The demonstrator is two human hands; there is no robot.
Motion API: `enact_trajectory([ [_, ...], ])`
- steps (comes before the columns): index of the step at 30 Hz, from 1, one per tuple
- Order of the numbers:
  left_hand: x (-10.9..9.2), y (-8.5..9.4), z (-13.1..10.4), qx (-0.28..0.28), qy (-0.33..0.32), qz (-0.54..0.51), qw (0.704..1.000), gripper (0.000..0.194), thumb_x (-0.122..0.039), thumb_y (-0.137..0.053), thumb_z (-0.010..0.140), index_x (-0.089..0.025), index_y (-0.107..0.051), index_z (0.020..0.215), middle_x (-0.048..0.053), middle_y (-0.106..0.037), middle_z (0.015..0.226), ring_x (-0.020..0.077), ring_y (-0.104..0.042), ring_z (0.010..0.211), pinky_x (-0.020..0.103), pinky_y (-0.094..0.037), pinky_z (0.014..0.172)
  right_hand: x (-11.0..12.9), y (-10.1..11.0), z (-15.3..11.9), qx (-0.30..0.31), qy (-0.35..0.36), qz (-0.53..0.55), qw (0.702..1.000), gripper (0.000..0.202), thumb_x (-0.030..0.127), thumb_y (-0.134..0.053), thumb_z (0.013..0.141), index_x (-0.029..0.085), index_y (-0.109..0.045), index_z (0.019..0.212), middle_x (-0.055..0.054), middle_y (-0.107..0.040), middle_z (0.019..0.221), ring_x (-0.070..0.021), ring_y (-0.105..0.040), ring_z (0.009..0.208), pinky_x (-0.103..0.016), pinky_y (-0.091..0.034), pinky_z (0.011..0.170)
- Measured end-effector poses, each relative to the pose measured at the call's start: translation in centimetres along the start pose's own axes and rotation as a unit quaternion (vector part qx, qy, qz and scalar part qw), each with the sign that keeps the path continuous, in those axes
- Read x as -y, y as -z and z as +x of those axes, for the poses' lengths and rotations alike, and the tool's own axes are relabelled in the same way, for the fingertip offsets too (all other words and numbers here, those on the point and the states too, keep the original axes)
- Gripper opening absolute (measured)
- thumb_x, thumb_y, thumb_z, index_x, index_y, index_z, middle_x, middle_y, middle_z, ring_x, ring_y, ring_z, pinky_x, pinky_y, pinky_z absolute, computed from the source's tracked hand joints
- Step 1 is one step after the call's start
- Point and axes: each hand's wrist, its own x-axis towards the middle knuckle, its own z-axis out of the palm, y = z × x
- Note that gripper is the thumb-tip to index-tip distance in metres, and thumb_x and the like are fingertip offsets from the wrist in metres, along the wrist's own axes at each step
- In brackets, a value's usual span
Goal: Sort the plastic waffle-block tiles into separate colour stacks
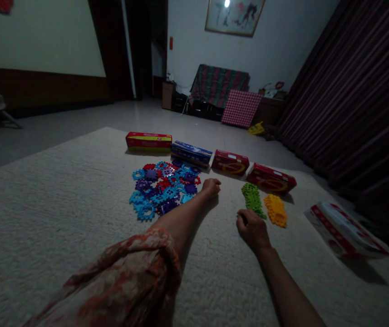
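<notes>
My left hand [211, 187], at the end of an arm in a patterned orange-red sleeve, is closed over the mat just right of a heap of blue, purple and red interlocking plastic pieces [170, 193]. No piece shows in its fingers. Lower and to the right, my right hand [252, 229] has its fingers curled in, with no bright plastic visible in them. It is nearest to a row of green interlocking pieces [252, 197], whose near end lies just beyond the knuckles. A row of yellow interlocking pieces [276, 210] lies to the right of the green ones.
Behind the pieces stand a red-and-yellow box [149, 141], a blue box [191, 153] and two dark red boxes [230, 162]. A red-and-white carton [347, 229] sits at the right of the cream mat [61, 195]. Dark curtains [347, 86] hang along the right side.
</notes>
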Motion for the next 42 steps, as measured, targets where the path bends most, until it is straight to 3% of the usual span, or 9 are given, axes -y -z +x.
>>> enact_trajectory([
  [6, 1.9, 3.3, -3.5, 0.037, -0.083, 0.175, 0.98, 0.025, -0.017, -0.05, 0.092, -0.016, -0.074, 0.097, 0.015, -0.066, 0.122, 0.0286, -0.051, 0.127, 0.045, -0.037, 0.111, 1.6, -1.9, 3.7, 0.057, -0.142, -0.038, 0.988, 0.02, 0.018, -0.052, 0.08, 0.018, -0.072, 0.084, -0.009, -0.07, 0.082, -0.0212, -0.062, 0.072, -0.032, -0.045, 0.069],
  [11, 2.4, 4.5, -4.6, -0.004, -0.128, 0.322, 0.938, 0.035, -0.023, -0.042, 0.097, -0.018, -0.067, 0.12, 0.016, -0.049, 0.149, 0.0347, -0.034, 0.143, 0.052, -0.031, 0.112, 4.5, -4.9, 5.5, 0.023, -0.111, 0.004, 0.994, 0.025, 0.014, -0.053, 0.079, 0.016, -0.073, 0.094, -0.009, -0.069, 0.089, -0.0199, -0.06, 0.078, -0.031, -0.046, 0.075],
  [17, 3.1, 5.1, -4.7, -0.001, -0.088, 0.329, 0.94, 0.035, -0.033, -0.05, 0.094, -0.017, -0.066, 0.12, 0.017, -0.05, 0.148, 0.0375, -0.034, 0.143, 0.055, -0.03, 0.112, 4.5, -6.2, 4.2, -0.022, -0.125, 0.036, 0.991, 0.025, 0.021, -0.05, 0.083, 0.016, -0.073, 0.092, -0.011, -0.069, 0.091, -0.0233, -0.06, 0.086, -0.036, -0.047, 0.081],
  [31, 4.7, 7.2, -5.9, 0.016, -0.132, 0.347, 0.929, 0.034, -0.032, -0.045, 0.097, -0.018, -0.065, 0.121, 0.014, -0.059, 0.136, 0.0318, -0.04, 0.134, 0.048, -0.038, 0.104, 3.5, -5.7, 4.7, -0.01, -0.127, 0.091, 0.988, 0.028, 0.027, -0.048, 0.079, 0.019, -0.073, 0.087, -0.011, -0.073, 0.092, -0.0242, -0.066, 0.085, -0.038, -0.051, 0.083],
  [42, 4.8, 8.6, -6.1, 0.034, -0.151, 0.326, 0.932, 0.03, -0.027, -0.046, 0.095, -0.019, -0.073, 0.107, 0.012, -0.066, 0.121, 0.029, -0.053, 0.122, 0.043, -0.044, 0.1, 3.2, -5.9, 4.7, -0.012, -0.141, 0.092, 0.986, 0.03, 0.029, -0.047, 0.079, 0.018, -0.073, 0.087, -0.013, -0.074, 0.093, -0.0247, -0.067, 0.085, -0.039, -0.051, 0.084],
])
